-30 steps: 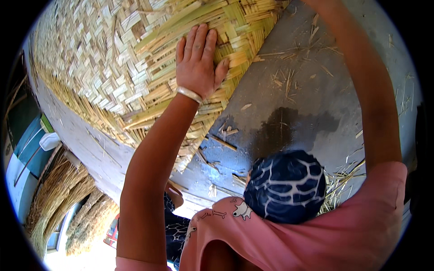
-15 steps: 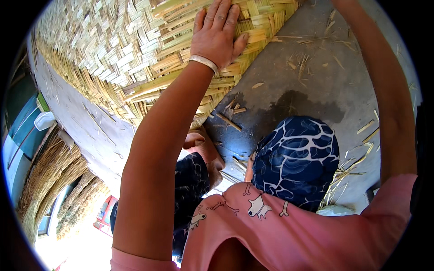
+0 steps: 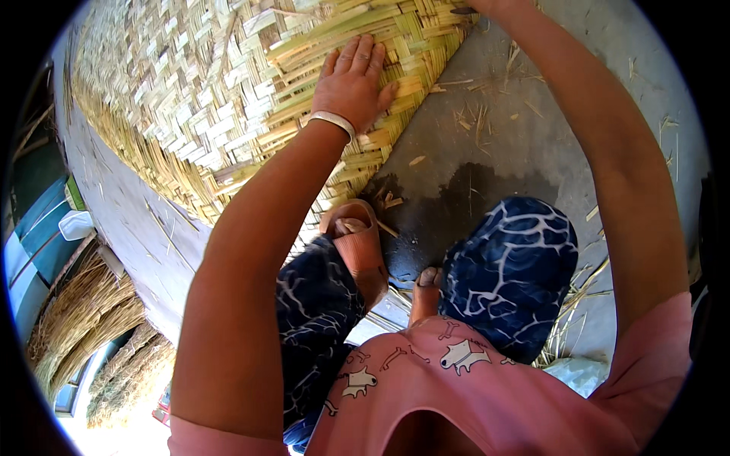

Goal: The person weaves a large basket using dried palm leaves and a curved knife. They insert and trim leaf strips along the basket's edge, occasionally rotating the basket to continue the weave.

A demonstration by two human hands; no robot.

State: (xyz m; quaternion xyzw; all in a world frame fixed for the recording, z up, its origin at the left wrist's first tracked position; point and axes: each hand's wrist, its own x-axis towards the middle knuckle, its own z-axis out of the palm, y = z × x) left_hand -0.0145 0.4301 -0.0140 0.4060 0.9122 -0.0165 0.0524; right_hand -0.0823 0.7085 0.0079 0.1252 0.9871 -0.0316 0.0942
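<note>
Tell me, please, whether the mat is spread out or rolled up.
Spread out: the mat lies broad across the floor, left hand on it; its far edge is out of view.

No words, numbers, brands or signs can be read. The pink T-shirt (image 3: 525, 403) bears printed white cartoon dogs (image 3: 461, 356) and bones (image 3: 393, 357), with tiny dark marks (image 3: 477, 343) above one dog, too small to identify as lettering. Any marking on the white plastic object (image 3: 76, 226) at far left is likewise too small to read.
</note>
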